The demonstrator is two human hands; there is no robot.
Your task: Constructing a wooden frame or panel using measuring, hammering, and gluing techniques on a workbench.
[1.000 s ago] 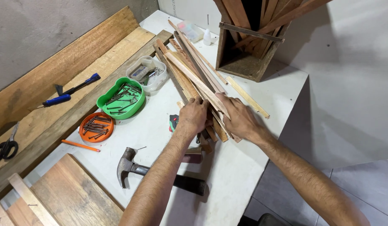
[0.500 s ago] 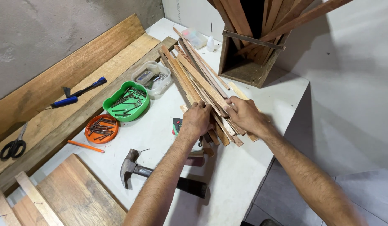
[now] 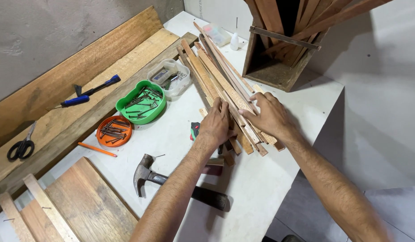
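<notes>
A loose bundle of thin wooden slats (image 3: 216, 76) lies diagonally on the white table (image 3: 270, 188). My left hand (image 3: 215, 124) rests on the near end of the bundle, fingers laid over the slats. My right hand (image 3: 268, 115) presses on the slats from the right, fingers spread across them. Both hands touch the bundle close together. Whether either hand grips a single slat is hidden by the fingers.
A claw hammer (image 3: 171, 181) lies near my left forearm. A green tray (image 3: 140, 102) and an orange dish (image 3: 114, 131) hold nails; a clear tub (image 3: 171, 78) sits behind them. An orange pencil (image 3: 96, 149), scissors (image 3: 21, 145), a blue-handled tool (image 3: 91, 92), planks (image 3: 82, 206) and a wooden box of slats (image 3: 283, 54) surround them.
Both hands shifted slightly along the slat bundle and stay on it. The camera view drifted a little; the other objects kept their places.
</notes>
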